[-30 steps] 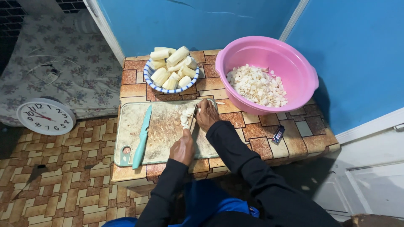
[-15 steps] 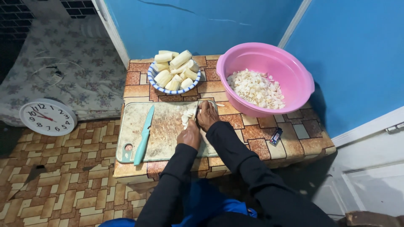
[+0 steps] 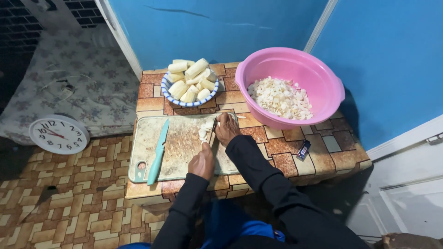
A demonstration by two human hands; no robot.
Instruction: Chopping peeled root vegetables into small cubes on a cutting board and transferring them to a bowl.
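Pale peeled pieces [image 3: 203,133], heaped in a small pile near the right end of the cutting board [image 3: 177,159], just under the fingertips of both hands. Right hand [image 3: 226,128] bent over the pile at the board's upper right corner, fingers curled down onto the pieces; seemingly gripping a knife [image 3: 215,129] with a dark blade between the two hands, though too small to tell for sure. Left hand [image 3: 202,162] lower on the board, knuckles up, fingers closed and tucked toward the pile; cannot tell whether holding a piece or only pressing on it. Both arms in dark long sleeves, reaching up from the bottom edge. Teal knife [image 3: 158,152] lying flat along the left part of the board, well apart from the hands, untouched. Board worn and pale, resting on a low worktop [image 3: 286,148] covered in a brown brick-pattern sheet. Behind the board, a blue-rimmed bowl [image 3: 172,95] stacked with long pale peeled chunks [image 3: 191,80]. To the right, a large pink basin [image 3: 297,69] holding a mound of small chopped bits [image 3: 279,97]. Small dark object [image 3: 302,150] on the worktop below the basin. White wall clock [image 3: 59,134] on the floor at left, leaning by a flowered mattress [image 3: 69,78]. Blue wall [image 3: 221,27] behind.
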